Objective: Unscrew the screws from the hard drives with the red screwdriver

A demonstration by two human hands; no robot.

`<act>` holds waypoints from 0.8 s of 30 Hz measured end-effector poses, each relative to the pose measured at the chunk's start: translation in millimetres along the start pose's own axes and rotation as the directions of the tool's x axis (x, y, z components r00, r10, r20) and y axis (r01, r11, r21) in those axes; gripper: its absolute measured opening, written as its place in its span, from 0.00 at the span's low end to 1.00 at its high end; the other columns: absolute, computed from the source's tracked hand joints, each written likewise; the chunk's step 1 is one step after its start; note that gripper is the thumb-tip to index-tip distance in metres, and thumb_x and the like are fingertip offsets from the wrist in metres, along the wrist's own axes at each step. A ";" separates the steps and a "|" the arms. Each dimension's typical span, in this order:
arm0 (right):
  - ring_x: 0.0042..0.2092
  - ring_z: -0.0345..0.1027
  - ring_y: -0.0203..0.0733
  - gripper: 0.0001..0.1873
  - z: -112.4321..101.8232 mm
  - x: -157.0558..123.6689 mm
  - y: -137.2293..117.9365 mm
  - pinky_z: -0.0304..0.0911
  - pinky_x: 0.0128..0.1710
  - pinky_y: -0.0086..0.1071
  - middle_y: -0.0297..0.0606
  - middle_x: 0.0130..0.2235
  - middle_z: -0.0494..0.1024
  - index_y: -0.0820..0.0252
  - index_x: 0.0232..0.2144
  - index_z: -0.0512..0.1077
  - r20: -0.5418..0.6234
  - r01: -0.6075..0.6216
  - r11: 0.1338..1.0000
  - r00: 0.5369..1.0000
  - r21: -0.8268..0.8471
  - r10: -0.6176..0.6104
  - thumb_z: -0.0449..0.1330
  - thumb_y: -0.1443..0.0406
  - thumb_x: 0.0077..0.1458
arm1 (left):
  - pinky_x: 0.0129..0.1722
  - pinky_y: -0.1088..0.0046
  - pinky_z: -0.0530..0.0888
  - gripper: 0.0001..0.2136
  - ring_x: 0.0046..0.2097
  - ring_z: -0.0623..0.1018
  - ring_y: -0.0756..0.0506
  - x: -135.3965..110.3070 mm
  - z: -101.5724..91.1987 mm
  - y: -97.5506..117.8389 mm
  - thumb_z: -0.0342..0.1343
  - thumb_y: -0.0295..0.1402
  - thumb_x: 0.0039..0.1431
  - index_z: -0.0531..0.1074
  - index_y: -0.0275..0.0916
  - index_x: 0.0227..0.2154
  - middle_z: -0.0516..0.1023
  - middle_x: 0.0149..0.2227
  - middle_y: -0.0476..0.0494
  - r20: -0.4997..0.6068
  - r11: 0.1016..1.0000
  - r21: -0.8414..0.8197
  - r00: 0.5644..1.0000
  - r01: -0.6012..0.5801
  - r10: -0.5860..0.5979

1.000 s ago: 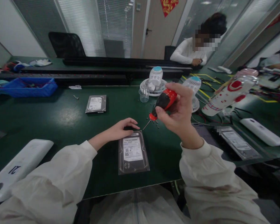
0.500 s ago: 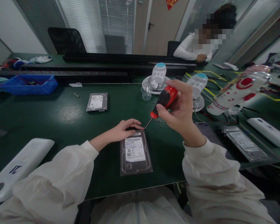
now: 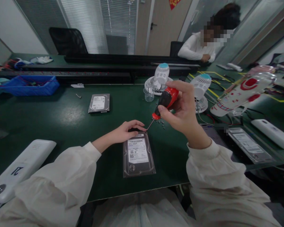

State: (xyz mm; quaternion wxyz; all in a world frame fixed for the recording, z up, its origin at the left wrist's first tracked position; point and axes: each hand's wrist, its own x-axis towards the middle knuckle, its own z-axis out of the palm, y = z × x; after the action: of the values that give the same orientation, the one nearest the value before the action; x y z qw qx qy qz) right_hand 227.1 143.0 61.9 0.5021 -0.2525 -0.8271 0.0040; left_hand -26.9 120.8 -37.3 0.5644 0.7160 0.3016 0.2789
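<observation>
A hard drive (image 3: 140,166) with a white label lies flat on the green bench in front of me. My left hand (image 3: 130,130) rests at its far edge, the thumb by the label and the fingers stretched out towards the far right corner. Wrapped round the red and black handle of a screwdriver (image 3: 166,100) is my right hand (image 3: 183,110). The screwdriver slants down to the left, its tip at that corner beside my left fingertips. Whether the tip sits in a screw is too small to tell. Several loose screws (image 3: 161,123) lie just beyond the corner.
Another hard drive (image 3: 99,103) lies farther back, left of a clear plastic cup (image 3: 149,94) and two small white fans (image 3: 161,75) (image 3: 200,86). A blue tray (image 3: 35,86) stands at left. At right are a bottle (image 3: 239,91) and another drive (image 3: 248,145). A person (image 3: 196,47) sits opposite.
Almost nothing differs. The view has shifted very slightly; my right hand and the screwdriver handle sit a touch farther left relative to the drive, with the tip still at the same corner.
</observation>
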 end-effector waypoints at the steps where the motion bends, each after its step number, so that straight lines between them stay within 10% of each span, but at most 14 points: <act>1: 0.47 0.76 0.46 0.29 -2.7 3.1 -2.1 0.77 0.36 0.37 0.43 0.59 0.73 0.47 0.64 0.64 0.029 -0.005 1.000 1.000 0.011 0.004 0.63 0.61 0.62 | 0.59 0.52 0.77 0.19 0.60 0.82 0.38 0.1 0.1 -0.2 0.58 0.31 0.69 0.70 0.40 0.60 0.82 0.60 0.35 -0.003 1.000 -0.003 1.000 -0.003 0.003; 7: 0.39 0.76 0.39 0.20 -22.9 28.1 -19.2 0.73 0.29 0.32 0.40 0.52 0.80 0.52 0.59 0.74 0.148 -0.091 0.976 0.987 0.196 0.063 0.63 0.62 0.66 | 0.59 0.53 0.77 0.18 0.60 0.81 0.38 0.7 0.4 0.5 0.57 0.29 0.69 0.70 0.39 0.60 0.82 0.60 0.35 -0.004 1.000 0.001 1.000 -0.016 0.016; 15: 0.37 0.74 0.44 0.09 -27.1 56.3 -30.8 0.77 0.42 0.42 0.36 0.36 0.78 0.52 0.39 0.74 0.230 0.084 0.981 0.972 -0.173 -0.042 0.67 0.56 0.62 | 0.60 0.53 0.76 0.18 0.60 0.81 0.39 0.8 1.4 4.5 0.57 0.28 0.68 0.70 0.40 0.59 0.83 0.59 0.36 -0.008 1.000 0.015 1.000 -0.025 0.025; 24: 0.50 0.79 0.44 0.13 -18.4 53.8 -33.8 0.78 0.54 0.42 0.41 0.54 0.82 0.54 0.54 0.73 0.268 0.133 0.989 0.957 -0.065 -0.111 0.59 0.63 0.68 | 0.59 0.52 0.77 0.18 0.61 0.81 0.39 0.3 -1.0 0.4 0.57 0.30 0.70 0.69 0.42 0.61 0.82 0.60 0.38 0.014 1.000 0.006 1.000 -0.020 0.019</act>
State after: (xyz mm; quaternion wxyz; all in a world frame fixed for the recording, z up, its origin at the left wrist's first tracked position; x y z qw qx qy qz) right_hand 208.7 131.7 124.4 0.3762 -0.2189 -0.8999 -0.0277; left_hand -27.4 121.6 -36.6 0.5617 0.7224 0.2915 0.2786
